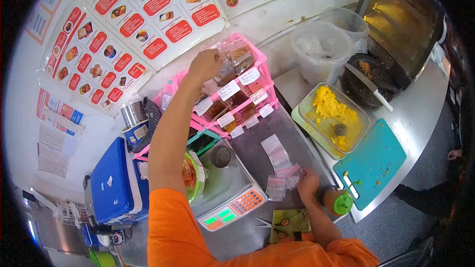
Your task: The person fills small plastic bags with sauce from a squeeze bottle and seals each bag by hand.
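Note:
My left hand (205,65) is stretched out over the back of a pink basket (268,81). Its fingers curl down among the clear packets (242,59), and what they hold is hidden. White labels (230,90) hang along the basket's front. Lower right, my right hand (308,184) pinches the edge of a small clear zip bag (293,177) on the dark counter. More flat zip bags (276,151) lie beside it. A bottle with a green cap (342,202) stands close to my right wrist.
A digital scale (232,210) carries a small dark cup (222,156). Scissors (272,224) lie near my body. Rightward are a tray of yellow food (329,113), a teal cutting board (378,163), a knife (368,86) across a black pan, and plastic buckets (316,62). A blue cooler (111,183) stands left.

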Available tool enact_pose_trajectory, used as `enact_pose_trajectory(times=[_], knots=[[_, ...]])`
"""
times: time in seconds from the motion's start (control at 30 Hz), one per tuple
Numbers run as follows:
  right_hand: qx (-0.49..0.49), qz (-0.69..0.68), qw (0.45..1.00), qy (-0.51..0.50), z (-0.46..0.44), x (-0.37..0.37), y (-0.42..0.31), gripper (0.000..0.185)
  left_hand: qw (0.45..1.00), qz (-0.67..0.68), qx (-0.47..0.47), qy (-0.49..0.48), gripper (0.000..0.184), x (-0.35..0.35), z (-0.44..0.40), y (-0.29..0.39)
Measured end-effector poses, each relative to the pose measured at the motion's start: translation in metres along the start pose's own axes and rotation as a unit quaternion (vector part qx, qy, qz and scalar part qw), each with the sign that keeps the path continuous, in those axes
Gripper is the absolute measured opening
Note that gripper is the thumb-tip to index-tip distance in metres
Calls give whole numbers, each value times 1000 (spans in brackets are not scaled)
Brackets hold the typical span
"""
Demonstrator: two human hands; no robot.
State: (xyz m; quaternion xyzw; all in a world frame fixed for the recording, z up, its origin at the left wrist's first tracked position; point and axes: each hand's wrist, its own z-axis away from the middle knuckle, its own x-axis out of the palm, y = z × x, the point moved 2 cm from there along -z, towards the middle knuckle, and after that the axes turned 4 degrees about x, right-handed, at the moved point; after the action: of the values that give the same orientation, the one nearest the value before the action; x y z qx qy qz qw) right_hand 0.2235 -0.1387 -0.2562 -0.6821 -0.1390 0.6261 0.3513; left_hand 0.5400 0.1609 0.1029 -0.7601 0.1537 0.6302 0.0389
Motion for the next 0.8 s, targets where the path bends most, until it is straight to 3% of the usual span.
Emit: enact_pose_trajectory(times=[0.13,0.27,0.37,0.43,0.53,0.6,0.63,0.73,0.77,0.8], knots=[[-12,-27,999,27,-2,11,12,16,994,-13,84,61,21,-7,15,4],[22,-53,998,9,0,3,6,16,998,-44,50,-9,21,1,15,-8],[1,-64,996,55,-2,0,4,19,999,-14,43,-29,17,-4,12,-7],[-62,-70,985,142,-1,-11,-7,24,998,28,47,-37,13,-4,8,-6],[-118,-82,979,142,-3,-10,-3,27,998,-30,57,14,12,-7,12,6],[-105,-125,978,130,-8,2,7,26,988,57,79,119,14,-15,20,29],[-123,-113,971,170,-10,-14,-7,24,986,78,85,121,16,-19,30,50],[-138,-147,964,174,-5,-44,-36,21,987,113,94,67,22,-21,108,128],[-137,-145,964,177,-3,-50,-45,21,976,177,118,36,18,12,133,127],[-82,-206,968,116,3,-55,-51,20,973,162,157,-40,22,19,166,150]])
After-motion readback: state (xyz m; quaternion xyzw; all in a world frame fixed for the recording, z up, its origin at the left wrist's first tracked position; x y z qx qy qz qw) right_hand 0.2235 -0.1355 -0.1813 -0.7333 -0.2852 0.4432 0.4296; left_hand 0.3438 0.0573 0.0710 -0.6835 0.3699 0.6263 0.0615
